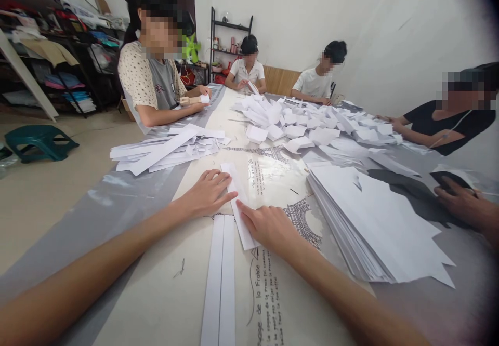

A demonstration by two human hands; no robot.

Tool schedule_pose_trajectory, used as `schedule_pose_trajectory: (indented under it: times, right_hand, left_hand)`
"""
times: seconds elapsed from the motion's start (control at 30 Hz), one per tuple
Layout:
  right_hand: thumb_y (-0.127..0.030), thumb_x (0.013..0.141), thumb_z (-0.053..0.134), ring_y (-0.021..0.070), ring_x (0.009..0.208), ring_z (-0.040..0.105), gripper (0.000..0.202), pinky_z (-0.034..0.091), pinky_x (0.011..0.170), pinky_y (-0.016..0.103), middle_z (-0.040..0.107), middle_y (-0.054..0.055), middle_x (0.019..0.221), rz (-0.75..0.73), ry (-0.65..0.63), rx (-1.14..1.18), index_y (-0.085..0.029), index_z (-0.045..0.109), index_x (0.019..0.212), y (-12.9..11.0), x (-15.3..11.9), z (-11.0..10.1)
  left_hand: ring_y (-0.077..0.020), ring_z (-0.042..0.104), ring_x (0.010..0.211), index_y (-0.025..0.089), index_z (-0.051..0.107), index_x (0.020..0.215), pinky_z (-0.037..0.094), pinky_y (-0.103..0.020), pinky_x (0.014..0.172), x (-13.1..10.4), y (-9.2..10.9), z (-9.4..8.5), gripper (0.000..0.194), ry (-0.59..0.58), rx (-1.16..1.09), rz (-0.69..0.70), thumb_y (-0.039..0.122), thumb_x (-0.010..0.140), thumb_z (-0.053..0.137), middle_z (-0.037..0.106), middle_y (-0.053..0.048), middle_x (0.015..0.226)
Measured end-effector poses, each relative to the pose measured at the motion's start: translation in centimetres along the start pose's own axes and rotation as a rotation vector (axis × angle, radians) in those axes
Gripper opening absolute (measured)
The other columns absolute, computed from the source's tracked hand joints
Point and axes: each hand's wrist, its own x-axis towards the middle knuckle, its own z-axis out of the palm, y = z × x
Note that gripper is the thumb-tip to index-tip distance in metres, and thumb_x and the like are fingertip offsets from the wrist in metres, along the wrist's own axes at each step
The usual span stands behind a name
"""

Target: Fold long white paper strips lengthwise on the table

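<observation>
A white paper strip lies at a slant on the printed tablecloth in front of me. My left hand rests on its left edge, fingers stretched out and thumb apart. From the other side my right hand grips the strip's right edge, index finger laid on top and the other fingers curled; the thumb is partly hidden. Nearer to me, two long white strips lie side by side, their far ends just below my left hand.
Left of centre is a pile of strips. A thick stack of paper sheets stands right, with a heap of folded paper pieces beyond. Several people sit round the table; one person's hand is at far right. A green stool stands left.
</observation>
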Motion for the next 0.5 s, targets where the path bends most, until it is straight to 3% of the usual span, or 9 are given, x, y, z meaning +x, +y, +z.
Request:
schedule_pose_trajectory:
  times: [0.27, 0.5]
  right_hand:
    - [-0.031, 0.107, 0.031, 0.0144, 0.048, 0.051, 0.043, 0.018, 0.049, 0.029, 0.064, 0.002, 0.062, -0.007, 0.018, 0.032, -0.024, 0.054, 0.143, 0.3, 0.0, 0.3]
    - [-0.031, 0.106, 0.032, 0.0145, 0.049, 0.045, 0.042, 0.018, 0.049, 0.030, 0.062, 0.002, 0.063, -0.013, 0.018, 0.082, -0.024, 0.054, 0.142, 0.4, 0.1, 0.2]
  left_hand:
    - [-0.0320, 0.033, 0.143, 0.016, 0.047, 0.144, 0.024, -0.045, 0.116, 1.1, -2.1, 1.6, 0.064, 0.015, 0.067, -0.041, 0.059, 0.105, 0.020, 0.050, -0.011, 0.149]
    - [-0.0323, 0.035, 0.144, 0.017, 0.049, 0.143, 0.022, -0.048, 0.116, 2.2, -3.6, 1.6, 0.064, -0.015, 0.067, -0.032, 0.061, 0.104, 0.022, 0.048, -0.012, 0.152]
